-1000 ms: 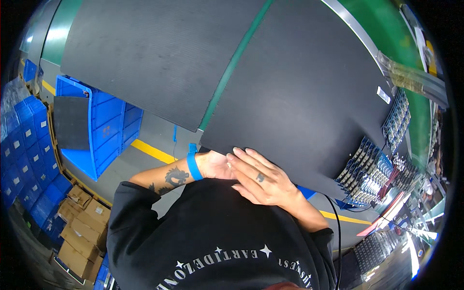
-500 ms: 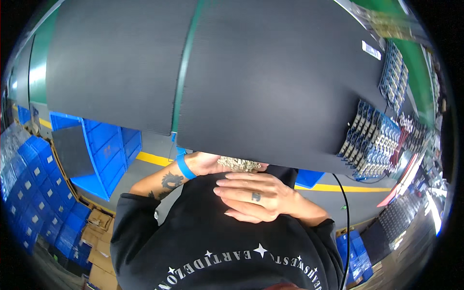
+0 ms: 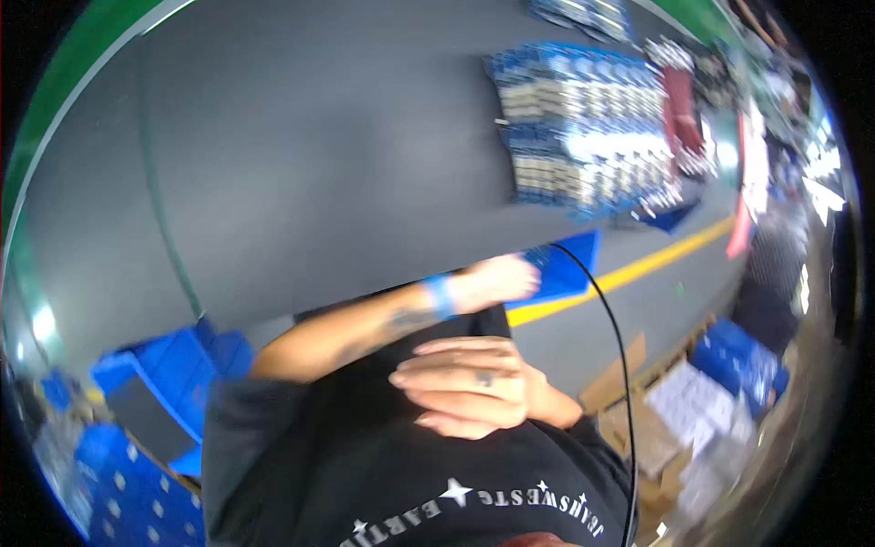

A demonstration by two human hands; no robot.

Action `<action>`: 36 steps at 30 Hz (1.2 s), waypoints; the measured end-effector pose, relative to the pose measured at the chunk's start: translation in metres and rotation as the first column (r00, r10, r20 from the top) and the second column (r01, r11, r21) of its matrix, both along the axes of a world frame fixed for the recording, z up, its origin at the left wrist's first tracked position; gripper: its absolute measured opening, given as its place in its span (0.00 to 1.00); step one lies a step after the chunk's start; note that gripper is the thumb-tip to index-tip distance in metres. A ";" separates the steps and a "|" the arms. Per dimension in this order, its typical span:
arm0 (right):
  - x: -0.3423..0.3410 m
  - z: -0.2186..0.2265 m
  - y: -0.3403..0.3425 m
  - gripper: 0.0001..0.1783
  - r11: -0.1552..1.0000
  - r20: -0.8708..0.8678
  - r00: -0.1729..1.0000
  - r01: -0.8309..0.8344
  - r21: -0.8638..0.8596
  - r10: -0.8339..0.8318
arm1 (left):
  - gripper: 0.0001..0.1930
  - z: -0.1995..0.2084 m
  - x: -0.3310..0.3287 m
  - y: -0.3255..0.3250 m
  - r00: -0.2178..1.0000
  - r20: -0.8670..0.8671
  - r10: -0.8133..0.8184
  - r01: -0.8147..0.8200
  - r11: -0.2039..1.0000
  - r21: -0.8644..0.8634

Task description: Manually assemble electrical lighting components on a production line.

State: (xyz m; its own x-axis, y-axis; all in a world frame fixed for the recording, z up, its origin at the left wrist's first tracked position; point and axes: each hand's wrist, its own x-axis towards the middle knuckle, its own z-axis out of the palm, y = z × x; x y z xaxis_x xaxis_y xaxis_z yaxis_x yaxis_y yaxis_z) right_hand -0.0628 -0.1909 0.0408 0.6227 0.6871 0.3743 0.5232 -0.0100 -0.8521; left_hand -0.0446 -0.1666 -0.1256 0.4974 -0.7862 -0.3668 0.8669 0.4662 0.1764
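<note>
My left hand (image 3: 499, 281), with a blue wristband (image 3: 439, 295), reaches across my body below the work surface's near edge. Its fingers look curled, and blur hides what they hold. It is at a blue bin (image 3: 574, 272), where a small dark blue patterned piece (image 3: 536, 257) shows by the fingertips. In front of my chest, my right hand (image 3: 469, 383) is bent inward with its fingers together. Its palm is turned away, so I cannot see what lies in it. On the grey work surface (image 3: 301, 155) rest stacked blue circuit boards (image 3: 583, 128) with rows of pale connectors.
More blue boards (image 3: 583, 14) lie at the far edge. Red cables with white ends (image 3: 682, 109) sit right of the stack. A black cable (image 3: 620, 356) hangs beside my right arm. Blue crates (image 3: 173, 374) stand at left, cardboard (image 3: 615, 374) and wrapped blue crates (image 3: 738, 365) at right.
The view has swung right, bringing the board stack nearer the middle. My left hand has moved away from my right hand toward the blue bin. The bunch of small beige pieces is out of sight.
</note>
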 end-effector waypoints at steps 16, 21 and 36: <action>0.081 -0.050 0.028 0.32 0.816 0.304 0.938 0.303 -0.493 -0.165 | 0.34 0.146 -0.028 0.291 0.624 0.232 -0.746 -0.722 -0.435 0.538; 0.088 -0.046 0.022 0.29 0.821 0.267 0.945 0.303 -0.484 -0.191 | 0.51 0.123 -0.038 0.289 0.461 0.209 -0.862 -0.796 -0.298 0.526; 0.159 0.011 -0.163 0.24 0.329 -0.063 0.340 0.821 -0.467 -0.938 | 0.31 0.160 0.037 0.112 0.439 0.871 -0.220 -0.646 0.596 0.477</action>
